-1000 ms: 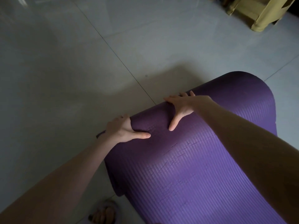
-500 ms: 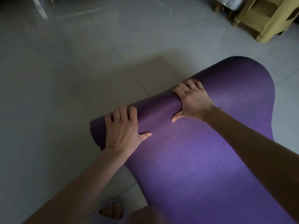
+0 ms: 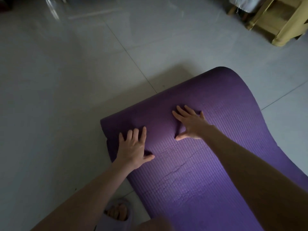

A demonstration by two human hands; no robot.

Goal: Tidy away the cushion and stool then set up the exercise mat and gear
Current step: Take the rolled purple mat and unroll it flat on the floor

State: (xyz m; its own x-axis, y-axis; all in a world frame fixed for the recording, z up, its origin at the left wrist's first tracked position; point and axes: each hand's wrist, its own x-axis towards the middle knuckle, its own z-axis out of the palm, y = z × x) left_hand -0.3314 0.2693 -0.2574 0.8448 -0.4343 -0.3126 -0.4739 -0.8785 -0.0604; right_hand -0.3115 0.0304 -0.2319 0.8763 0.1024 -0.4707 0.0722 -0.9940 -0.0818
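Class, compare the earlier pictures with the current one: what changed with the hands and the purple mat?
Both hands let go their grip on the mat's roll; left hand and right hand now press flat, fingers spread. The curled end looks flatter. The mat remains on the tiled floor.

We have a single view, from a camera worn on the person's head, looking forward and steeply down at the tiled floor [image 3: 70, 100]. It sits close above both outstretched arms, with the left hand [image 3: 133, 150] and right hand [image 3: 190, 125] mid-frame on the purple exercise mat [image 3: 208, 177].
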